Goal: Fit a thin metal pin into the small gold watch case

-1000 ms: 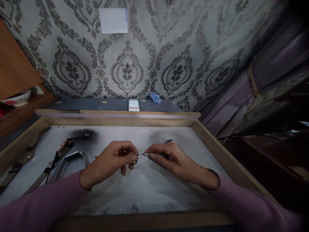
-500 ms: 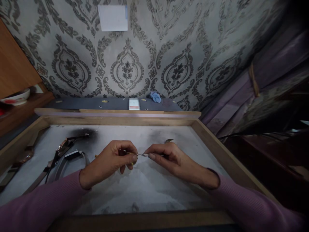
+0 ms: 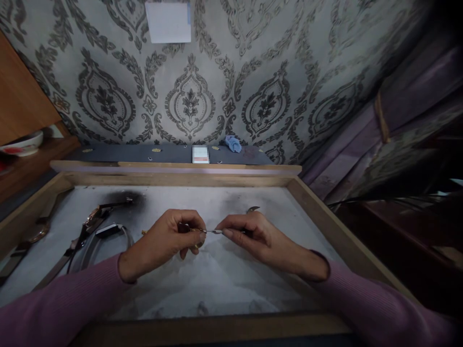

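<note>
My left hand [image 3: 181, 233] is closed in a pinch around a small gold-coloured metal piece [image 3: 197, 246], mostly hidden by the fingers. Another gold-coloured bit [image 3: 144, 232] shows behind that wrist. Between thumb and forefinger, my right hand [image 3: 253, 233] grips a slim metal tool [image 3: 217, 232]. Its thin tip points left and meets the piece at my left fingertips. A curved, pointed metal blade [image 3: 253, 209] shows just beyond my right knuckles; whether it belongs to the tool I cannot tell. Both hands are over the white bottom of a wooden-edged tray [image 3: 181, 179].
Several wristwatches lie at the tray's left, among them a rose-gold one [image 3: 39, 233] and a square dark-faced one [image 3: 108, 231]. Behind the tray are a phone-like device [image 3: 200, 154] and a crumpled blue cloth [image 3: 233, 143]. A bowl [image 3: 23, 144] stands on the left shelf.
The view has tilted very slightly, so the wall and tray sit a little higher. Both hands keep nearly the same pose and hold.
</note>
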`<act>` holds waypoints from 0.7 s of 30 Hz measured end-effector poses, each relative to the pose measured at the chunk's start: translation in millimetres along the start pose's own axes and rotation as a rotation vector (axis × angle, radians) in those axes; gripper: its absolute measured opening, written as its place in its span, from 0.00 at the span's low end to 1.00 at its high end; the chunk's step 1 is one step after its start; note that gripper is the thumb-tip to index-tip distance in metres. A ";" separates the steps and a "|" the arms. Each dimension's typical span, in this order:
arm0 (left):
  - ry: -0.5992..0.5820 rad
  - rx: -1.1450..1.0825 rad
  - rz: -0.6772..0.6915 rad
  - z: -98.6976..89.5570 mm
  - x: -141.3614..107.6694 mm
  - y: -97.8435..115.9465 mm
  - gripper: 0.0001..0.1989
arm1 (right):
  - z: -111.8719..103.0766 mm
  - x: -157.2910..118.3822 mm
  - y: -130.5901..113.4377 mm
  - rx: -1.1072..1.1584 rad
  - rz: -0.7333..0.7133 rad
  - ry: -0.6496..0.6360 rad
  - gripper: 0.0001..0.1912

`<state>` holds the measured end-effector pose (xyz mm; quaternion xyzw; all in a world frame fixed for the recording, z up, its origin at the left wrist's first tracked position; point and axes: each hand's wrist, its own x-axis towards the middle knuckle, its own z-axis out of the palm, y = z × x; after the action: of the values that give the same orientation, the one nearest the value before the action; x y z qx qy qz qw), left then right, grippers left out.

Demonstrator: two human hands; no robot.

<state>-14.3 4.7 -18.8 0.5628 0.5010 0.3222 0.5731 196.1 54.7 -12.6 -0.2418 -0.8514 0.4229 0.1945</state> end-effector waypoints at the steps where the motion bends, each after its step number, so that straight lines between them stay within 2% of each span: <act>1: -0.002 -0.002 0.002 0.0 -0.1 -0.2 0.05 | 0.2 0.1 0.2 -0.001 0.000 0.000 0.18; 21: 0.012 0.017 0.001 0.7 -0.2 2.1 0.04 | 1.2 0.4 0.7 0.025 -0.010 0.022 0.17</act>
<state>-13.2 4.7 -16.8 0.5659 0.5068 0.3216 0.5652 195.3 54.6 -13.7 -0.2398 -0.8450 0.4299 0.2088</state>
